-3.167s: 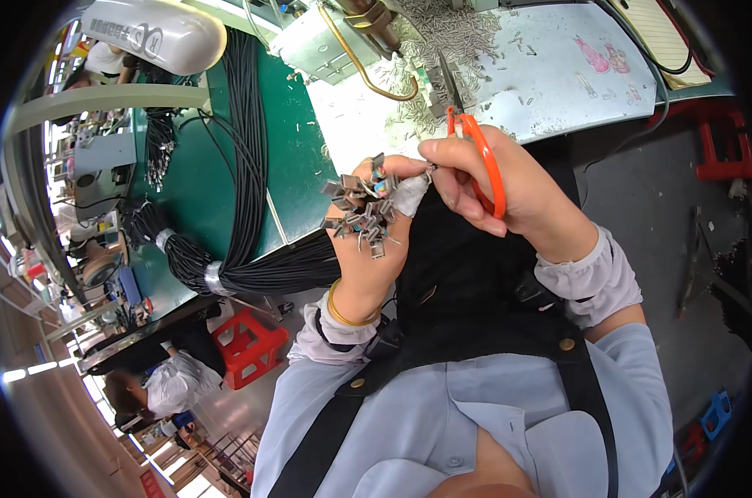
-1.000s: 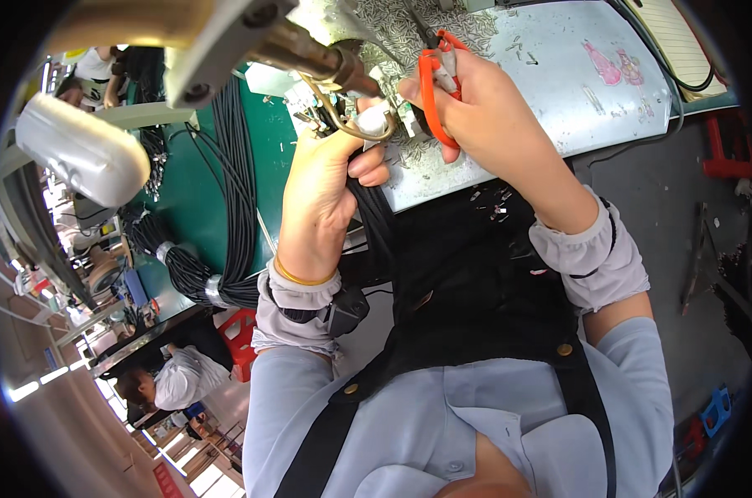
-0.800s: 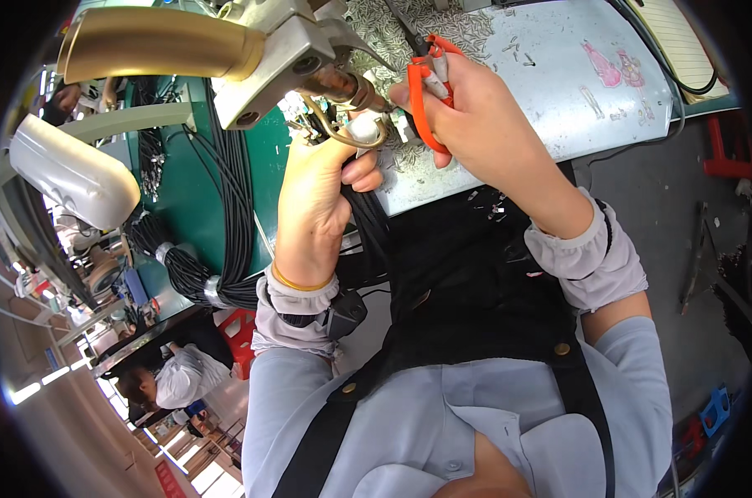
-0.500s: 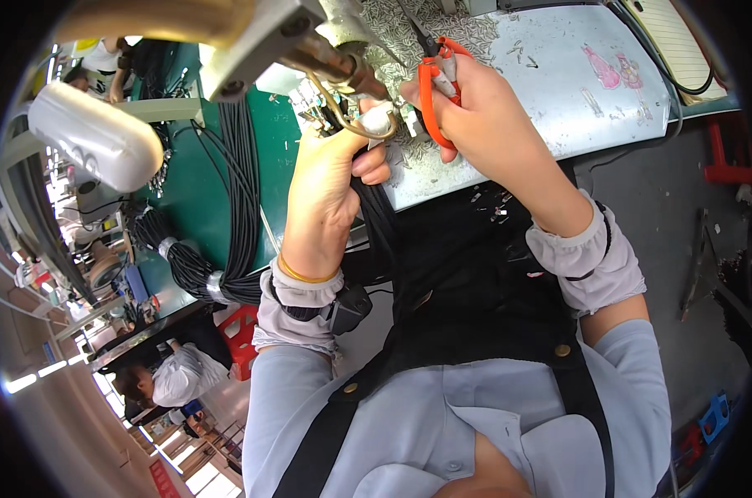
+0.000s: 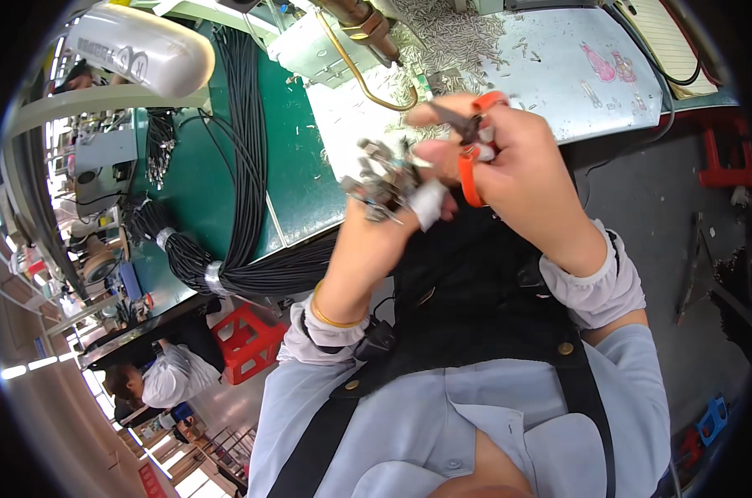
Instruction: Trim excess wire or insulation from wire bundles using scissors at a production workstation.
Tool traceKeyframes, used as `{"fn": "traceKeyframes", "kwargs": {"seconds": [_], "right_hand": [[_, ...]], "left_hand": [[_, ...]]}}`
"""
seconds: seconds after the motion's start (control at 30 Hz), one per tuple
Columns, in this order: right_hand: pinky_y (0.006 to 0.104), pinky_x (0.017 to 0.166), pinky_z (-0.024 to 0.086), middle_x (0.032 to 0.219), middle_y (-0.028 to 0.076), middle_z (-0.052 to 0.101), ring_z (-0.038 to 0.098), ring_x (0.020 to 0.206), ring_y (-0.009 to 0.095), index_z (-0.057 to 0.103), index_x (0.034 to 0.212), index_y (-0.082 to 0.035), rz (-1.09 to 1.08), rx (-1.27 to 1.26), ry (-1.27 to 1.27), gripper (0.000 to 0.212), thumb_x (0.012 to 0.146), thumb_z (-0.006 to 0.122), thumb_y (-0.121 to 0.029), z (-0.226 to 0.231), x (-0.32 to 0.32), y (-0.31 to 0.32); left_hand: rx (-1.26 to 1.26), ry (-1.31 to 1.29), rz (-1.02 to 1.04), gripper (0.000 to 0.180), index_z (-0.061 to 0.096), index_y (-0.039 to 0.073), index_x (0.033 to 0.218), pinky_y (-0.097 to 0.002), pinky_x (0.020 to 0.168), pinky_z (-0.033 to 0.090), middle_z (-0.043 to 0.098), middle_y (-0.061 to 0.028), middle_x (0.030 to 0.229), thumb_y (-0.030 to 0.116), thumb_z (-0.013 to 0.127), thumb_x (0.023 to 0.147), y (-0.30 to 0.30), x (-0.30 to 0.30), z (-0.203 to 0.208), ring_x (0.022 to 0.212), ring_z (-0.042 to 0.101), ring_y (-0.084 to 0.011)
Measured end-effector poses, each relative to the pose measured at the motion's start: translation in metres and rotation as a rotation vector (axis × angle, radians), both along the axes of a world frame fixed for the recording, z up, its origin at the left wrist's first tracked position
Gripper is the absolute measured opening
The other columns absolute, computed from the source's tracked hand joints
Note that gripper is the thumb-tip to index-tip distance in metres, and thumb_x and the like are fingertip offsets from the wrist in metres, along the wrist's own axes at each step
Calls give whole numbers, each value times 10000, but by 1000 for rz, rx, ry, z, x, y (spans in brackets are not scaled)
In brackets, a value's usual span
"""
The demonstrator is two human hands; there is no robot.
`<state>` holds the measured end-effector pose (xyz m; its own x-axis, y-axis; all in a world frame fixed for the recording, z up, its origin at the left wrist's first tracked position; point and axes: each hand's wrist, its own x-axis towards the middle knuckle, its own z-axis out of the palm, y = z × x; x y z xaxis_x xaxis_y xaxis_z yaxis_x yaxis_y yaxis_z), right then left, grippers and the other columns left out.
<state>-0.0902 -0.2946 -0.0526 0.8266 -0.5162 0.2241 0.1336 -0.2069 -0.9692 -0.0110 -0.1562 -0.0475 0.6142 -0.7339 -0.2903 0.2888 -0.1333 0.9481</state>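
Note:
My left hand [image 5: 374, 239] is closed round the connector ends [image 5: 379, 176] of a bundle of cables, a blurred clump of small metal and dark pieces. A white wrapping [image 5: 428, 204] shows at its thumb. My right hand [image 5: 521, 158] grips scissors [image 5: 471, 178] with orange handles; their dark blades point left. Its thumb and fingertips reach close to the clump, and blur hides whether they touch it. Black cables [image 5: 297, 267] run from near my left wrist across to the left.
Ahead stands a machine with a metal spindle [image 5: 366, 29] and bent brass tube [image 5: 351, 66]. Small metal pieces [image 5: 446, 37] cover the pale worktop [image 5: 550, 104]. A green table [image 5: 181, 212] carries cable bundles. Red stools [image 5: 247, 340] stand left and right; a person [image 5: 173, 378] sits far left.
Both hands have drawn back from the machine toward my body, with the cable ends and scissors still in them. The scissors' blades have turned from pointing away to pointing left.

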Motion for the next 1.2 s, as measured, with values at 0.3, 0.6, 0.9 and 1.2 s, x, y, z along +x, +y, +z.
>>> {"fn": "traceKeyframes", "kwargs": {"seconds": [0.3,0.6,0.9,1.2], "right_hand": [[191,428,377,675,44,558,511,533,61,571,876,8,89,492,0,87,812,563,-50,-4,-15,12],[226,466,447,757,77,620,582,572,168,599,912,-30,-155,-863,-244,245,677,661,3,-11,-23,15],[229,479,457,760,71,630,614,625,167,605,915,-52,-222,-814,-337,298,637,688,15,-23,-14,15],[228,480,455,712,81,618,603,583,179,600,928,-35,-55,-253,-74,320,628,678,45,-13,-22,22]], "left_hand": [[-164,211,69,139,580,-38,909,-240,543,430,572,-75,733,16,576,780,8,4,3,590,533,-137],[-104,-18,166,123,586,-24,855,-209,513,371,536,-26,690,13,625,745,4,-8,6,596,476,-75],[-101,-209,246,102,604,-8,819,-188,536,369,561,-8,725,-10,631,720,2,-9,6,630,481,-53],[-44,-156,226,135,600,-4,838,-188,529,379,565,-12,728,-45,620,711,6,-15,9,602,489,-52]]}}
